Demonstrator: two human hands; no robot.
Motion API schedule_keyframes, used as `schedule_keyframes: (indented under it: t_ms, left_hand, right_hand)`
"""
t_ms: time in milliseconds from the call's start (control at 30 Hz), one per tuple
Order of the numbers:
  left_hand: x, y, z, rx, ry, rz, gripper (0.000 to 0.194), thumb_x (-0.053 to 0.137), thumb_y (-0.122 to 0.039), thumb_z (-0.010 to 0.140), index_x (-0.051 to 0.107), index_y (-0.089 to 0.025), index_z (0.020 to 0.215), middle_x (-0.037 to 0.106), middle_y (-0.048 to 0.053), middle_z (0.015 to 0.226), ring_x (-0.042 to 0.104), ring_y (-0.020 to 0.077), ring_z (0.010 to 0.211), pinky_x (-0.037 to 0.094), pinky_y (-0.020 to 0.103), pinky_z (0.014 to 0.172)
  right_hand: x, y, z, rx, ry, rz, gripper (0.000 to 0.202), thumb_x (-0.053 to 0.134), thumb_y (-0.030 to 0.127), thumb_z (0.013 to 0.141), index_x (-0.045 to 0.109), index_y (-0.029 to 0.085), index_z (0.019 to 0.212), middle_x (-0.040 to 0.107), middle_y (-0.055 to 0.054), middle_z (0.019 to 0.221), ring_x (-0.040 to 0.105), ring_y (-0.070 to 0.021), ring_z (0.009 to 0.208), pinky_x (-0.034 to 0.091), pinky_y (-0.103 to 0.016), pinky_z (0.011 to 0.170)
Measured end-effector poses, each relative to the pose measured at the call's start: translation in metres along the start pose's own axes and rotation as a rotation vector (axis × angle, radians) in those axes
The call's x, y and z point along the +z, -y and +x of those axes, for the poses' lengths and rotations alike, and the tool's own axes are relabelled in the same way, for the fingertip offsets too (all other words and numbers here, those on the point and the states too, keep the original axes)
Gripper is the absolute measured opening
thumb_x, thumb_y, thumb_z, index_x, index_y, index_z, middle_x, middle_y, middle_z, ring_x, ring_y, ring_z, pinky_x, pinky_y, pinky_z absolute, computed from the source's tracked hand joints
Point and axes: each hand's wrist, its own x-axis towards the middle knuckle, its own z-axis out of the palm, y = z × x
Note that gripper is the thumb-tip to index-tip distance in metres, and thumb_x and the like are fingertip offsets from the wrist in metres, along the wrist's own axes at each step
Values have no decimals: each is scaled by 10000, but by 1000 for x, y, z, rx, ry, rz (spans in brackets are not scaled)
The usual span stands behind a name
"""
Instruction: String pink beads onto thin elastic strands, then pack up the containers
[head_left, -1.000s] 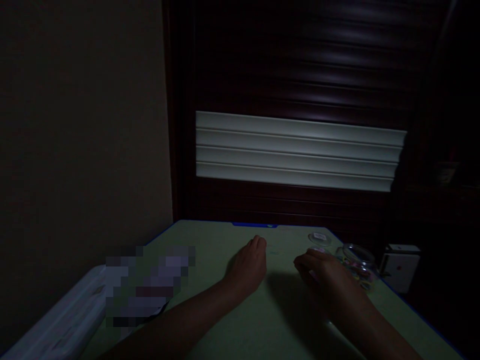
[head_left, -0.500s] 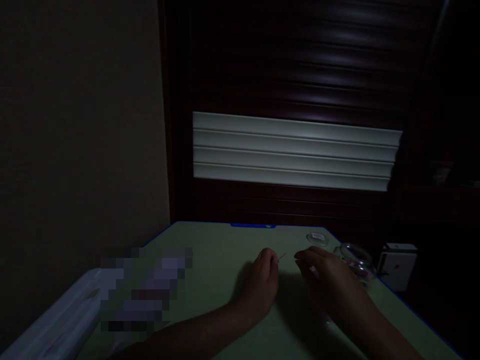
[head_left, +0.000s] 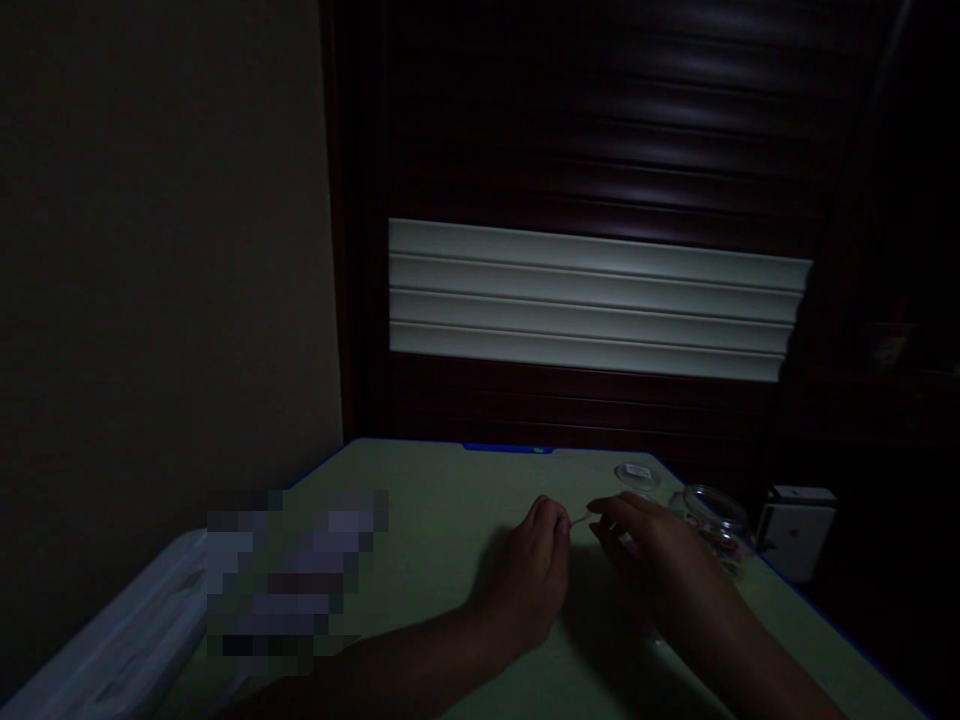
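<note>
Above the pale table, my left hand (head_left: 534, 565) is closed with the fingers curled together. A thin pale strand (head_left: 580, 520) sticks out of its fingertips to the right; the dimness hides exactly what it is. My right hand (head_left: 652, 555) is bent over with thumb and fingers brought close together, and the strand's far end reaches its fingertips. A small pinkish patch shows beneath the right fingers, too dark to name. Just beyond that hand stands a clear open jar (head_left: 716, 525) with small coloured pieces inside, partly hidden by the hand.
A clear round lid (head_left: 637, 475) with a white label lies near the far right edge of the blue-rimmed table (head_left: 420, 480). Left are a whitish plastic package (head_left: 112, 635) and a pixelated item (head_left: 300, 580). A white box (head_left: 799, 530) stands past the right edge.
My left hand has shifted slightly right, toward my right hand. The gap between them has narrowed, and the strand now reaches the right fingertips.
</note>
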Motion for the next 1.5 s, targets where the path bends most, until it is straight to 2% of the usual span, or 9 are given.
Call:
schedule_keyframes:
  t_ms: [333, 600, 900, 1133, 1500]
  left_hand:
    - [-2, -3, -3, 44, 11, -3, 192, 210, -226, 932, 376, -217, 835, 481, -6, 842, 484, 132, 751, 378, 254, 669]
    - [-2, -3, -3, 54, 23, 32, 173, 230, -222, 925, 387, -220, 852, 488, -6, 849, 478, 136, 737, 383, 256, 659]
    - [-2, -4, -3, 67, 26, 38, 163, 247, -218, 920, 393, -223, 849, 488, -12, 851, 470, 131, 720, 378, 248, 661]
    - [-3, -5, -3, 65, 50, 40, 176, 238, -228, 922, 400, -224, 852, 485, -10, 851, 476, 134, 735, 386, 252, 684]
    - [-4, -5, -3, 69, 59, 73, 186, 242, -228, 913, 414, -220, 844, 497, 2, 860, 474, 141, 722, 393, 254, 667]
  right_hand:
    - [3, -4, -1, -10, -18, -13, 276, 400, 197, 826, 626, 211, 984, 642, -65, 910, 609, -200, 774, 446, -312, 668]
    - [-3, 2, -1, -13, 10, -52, 236, 397, 170, 826, 626, 200, 778, 608, -36, 747, 573, -167, 685, 391, -262, 598]
    - [-8, 6, -2, 24, 48, -151, 226, 388, 120, 808, 578, 196, 713, 601, -30, 733, 560, -156, 668, 354, -236, 569]
    - [-17, -7, -3, 74, 19, -318, 219, 395, 158, 822, 599, 205, 759, 619, -52, 743, 586, -187, 705, 365, -261, 601]
    - [-22, -28, -3, 192, 81, -263, 224, 407, 195, 790, 606, 218, 691, 642, -43, 723, 585, -164, 615, 330, -247, 535]
